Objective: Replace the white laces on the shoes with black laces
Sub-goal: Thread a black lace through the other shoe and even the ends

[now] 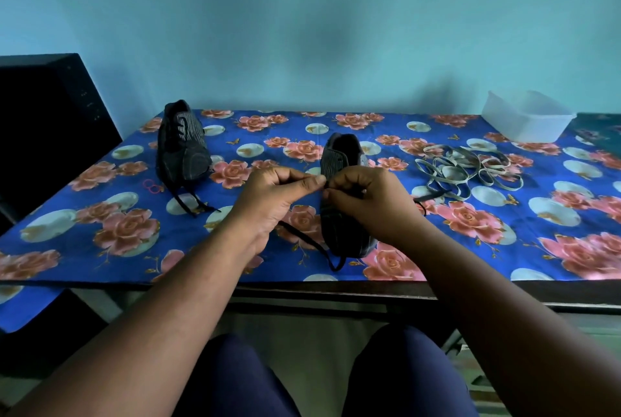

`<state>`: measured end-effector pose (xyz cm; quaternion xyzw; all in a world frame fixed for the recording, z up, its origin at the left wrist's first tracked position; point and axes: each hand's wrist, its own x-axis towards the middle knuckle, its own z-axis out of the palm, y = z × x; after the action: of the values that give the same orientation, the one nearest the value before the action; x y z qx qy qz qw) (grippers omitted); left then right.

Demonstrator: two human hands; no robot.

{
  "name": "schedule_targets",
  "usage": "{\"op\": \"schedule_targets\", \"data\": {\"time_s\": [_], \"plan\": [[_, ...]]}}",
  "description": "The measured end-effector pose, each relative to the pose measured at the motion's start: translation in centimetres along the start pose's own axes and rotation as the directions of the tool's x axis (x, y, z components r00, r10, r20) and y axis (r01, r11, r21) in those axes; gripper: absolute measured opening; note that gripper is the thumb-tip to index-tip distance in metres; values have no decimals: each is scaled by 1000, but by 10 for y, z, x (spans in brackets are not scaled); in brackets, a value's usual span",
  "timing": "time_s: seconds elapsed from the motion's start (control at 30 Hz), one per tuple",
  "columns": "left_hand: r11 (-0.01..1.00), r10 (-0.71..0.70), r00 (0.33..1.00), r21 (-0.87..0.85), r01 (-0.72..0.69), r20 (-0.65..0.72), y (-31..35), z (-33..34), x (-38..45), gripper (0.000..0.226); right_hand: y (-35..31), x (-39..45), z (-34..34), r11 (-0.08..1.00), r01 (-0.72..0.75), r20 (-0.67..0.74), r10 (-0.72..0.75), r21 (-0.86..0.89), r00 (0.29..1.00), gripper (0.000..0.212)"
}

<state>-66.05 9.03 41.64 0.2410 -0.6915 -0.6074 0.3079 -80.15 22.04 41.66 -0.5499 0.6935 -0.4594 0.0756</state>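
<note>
Head view. No readable writing or brand on anything.

Near shoe: dark ribbed fabric, toe toward the table's front edge, standing on a glossy blue cloth printed with pink roses. Left hand and right hand meet over its eyelets, fingertips pinched together, apparently on the black lace, a thin flat cord trailing past the toe.

Second shoe, back left, already black-laced.

White laces: flat, loosely heaped right of the near shoe. Translucent plastic tub behind them.
</note>
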Motion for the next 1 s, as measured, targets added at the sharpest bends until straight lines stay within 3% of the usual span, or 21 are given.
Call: {"op": "schedule_targets", "data": {"time_s": [0.1,0.17,0.23,0.4,0.57,0.7,0.83,1.0], "plan": [[991,102,995,85,-102,12,-4,-3,5,20,6,4,-10,979,71,14,-70,-191,997,5],[979,119,989,156,-131,85,-6,-3,7,29,8,8,-16,882,176,80,-157,-437,984,5],[956,113,983,254,-147,143,-5,-2,9,28,8,13,-20,795,232,126,-195,-560,973,5],[888,121,979,424,-181,163,-6,7,6,3,17,14,-22,791,237,115,-209,-564,971,8],[785,200,960,554,-276,195,-13,7,11,7,23,10,-19,813,193,103,-163,-549,981,8],[685,248,949,657,-315,196,-12,7,11,6,27,8,-28,846,34,-2,-41,-532,999,12],[615,241,940,711,-341,242,-5,10,10,8,27,6,-31,811,-13,90,81,-585,993,21],[506,217,935,787,-354,280,6,14,15,16,22,8,-27,807,-12,122,104,-591,987,25]]}}
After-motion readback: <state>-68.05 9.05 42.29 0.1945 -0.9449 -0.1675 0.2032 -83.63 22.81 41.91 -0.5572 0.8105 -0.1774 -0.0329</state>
